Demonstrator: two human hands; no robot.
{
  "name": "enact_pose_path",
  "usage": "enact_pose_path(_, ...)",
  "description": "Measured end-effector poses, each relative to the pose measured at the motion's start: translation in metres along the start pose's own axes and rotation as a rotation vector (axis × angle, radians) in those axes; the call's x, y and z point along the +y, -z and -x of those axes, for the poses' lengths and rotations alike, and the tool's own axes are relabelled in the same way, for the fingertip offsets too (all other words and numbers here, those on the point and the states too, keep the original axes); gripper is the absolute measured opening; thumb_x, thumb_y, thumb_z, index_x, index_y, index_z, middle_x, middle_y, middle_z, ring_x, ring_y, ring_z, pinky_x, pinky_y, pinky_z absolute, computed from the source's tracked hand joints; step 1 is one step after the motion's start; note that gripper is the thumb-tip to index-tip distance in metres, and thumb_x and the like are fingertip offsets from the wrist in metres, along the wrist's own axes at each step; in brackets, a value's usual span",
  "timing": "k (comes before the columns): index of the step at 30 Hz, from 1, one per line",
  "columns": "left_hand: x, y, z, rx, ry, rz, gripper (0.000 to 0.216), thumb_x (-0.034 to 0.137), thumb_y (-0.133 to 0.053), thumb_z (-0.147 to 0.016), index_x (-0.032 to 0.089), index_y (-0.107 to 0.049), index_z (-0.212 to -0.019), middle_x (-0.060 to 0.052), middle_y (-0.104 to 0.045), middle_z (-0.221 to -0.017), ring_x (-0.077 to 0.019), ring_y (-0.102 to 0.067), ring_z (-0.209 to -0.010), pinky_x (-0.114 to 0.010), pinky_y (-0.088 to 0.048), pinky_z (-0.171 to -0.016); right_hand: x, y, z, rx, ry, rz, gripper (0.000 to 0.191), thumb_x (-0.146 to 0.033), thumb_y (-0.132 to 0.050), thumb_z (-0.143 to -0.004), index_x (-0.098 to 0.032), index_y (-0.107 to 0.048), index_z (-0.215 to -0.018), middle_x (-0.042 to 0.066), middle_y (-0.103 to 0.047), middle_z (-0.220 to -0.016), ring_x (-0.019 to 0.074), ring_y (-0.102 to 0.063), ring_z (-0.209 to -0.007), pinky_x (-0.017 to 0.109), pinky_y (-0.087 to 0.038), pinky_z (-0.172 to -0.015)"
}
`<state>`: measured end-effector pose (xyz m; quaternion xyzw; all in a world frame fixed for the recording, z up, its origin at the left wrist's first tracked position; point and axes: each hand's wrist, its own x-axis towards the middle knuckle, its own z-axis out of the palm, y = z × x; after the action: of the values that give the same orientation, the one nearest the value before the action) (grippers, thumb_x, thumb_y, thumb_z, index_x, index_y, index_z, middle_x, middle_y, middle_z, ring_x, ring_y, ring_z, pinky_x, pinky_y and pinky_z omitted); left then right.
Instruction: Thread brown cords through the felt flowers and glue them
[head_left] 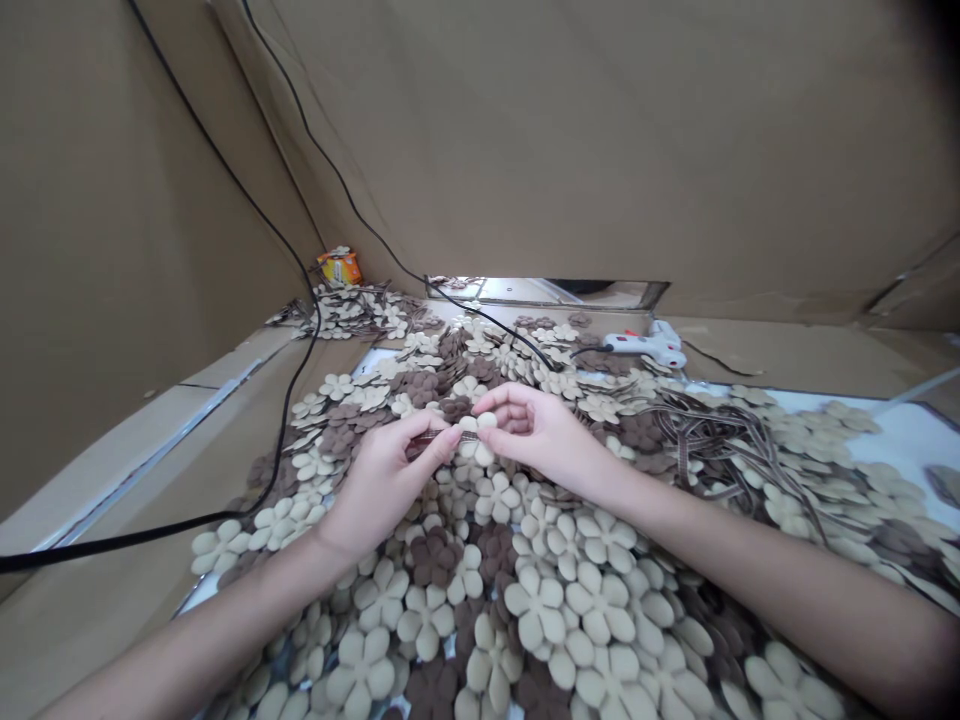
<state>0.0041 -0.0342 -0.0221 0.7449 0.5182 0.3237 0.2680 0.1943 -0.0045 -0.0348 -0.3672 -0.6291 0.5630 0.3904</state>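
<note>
Both my hands are held together above a thick layer of cream and brown felt flowers. My left hand pinches a narrow brown ribbon strip between thumb and fingers. The strip's far end reaches a small cream felt flower. My right hand grips that flower's edge with its fingertips. The fingers hide part of the flower and of the strip. Flowers lie directly under both hands, and a tangle of brown ribbon strips lies to the right of my right hand.
A white hot glue gun lies beyond the flowers, and an orange box stands at the far left. A black cable runs across the left side and over the flowers. Cardboard sheets form the walls around the work surface.
</note>
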Motion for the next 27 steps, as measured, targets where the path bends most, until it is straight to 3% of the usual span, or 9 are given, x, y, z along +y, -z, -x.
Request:
enact_pose_path(9, -0.0023, 0.0002, -0.0016, 0.009, 0.004, 0.002, 0.026, 0.038, -0.050, -0.089, 0.019, -0.057, -0.073, 0.003, -0.054, -0.068, -0.0123, -0.050, -0.065, -0.020, -0.037, -0.062, -0.0005, 0.0011, 0.0006, -0.027, 0.016, -0.047, 0.021, -0.027, -0.062, -0.080, -0.017, -0.058, -0.098, 0.001, -0.062, -0.083, 0.0096, -0.061, -0.072, 0.022, -0.049, -0.069)
enact_pose_path(27, -0.0032, -0.0042, -0.0016, 0.019, 0.009, -0.017, 0.027, 0.038, -0.050, -0.089, 0.019, -0.055, -0.071, 0.005, -0.050, -0.062, -0.0103, -0.045, -0.058, -0.021, -0.034, -0.058, 0.0044, -0.0014, 0.0032, 0.026, 0.106, 0.059, 0.019, -0.019, -0.058, -0.079, -0.022, -0.056, -0.098, -0.003, -0.058, -0.075, 0.0090, -0.054, -0.065, 0.023, -0.044, -0.064)
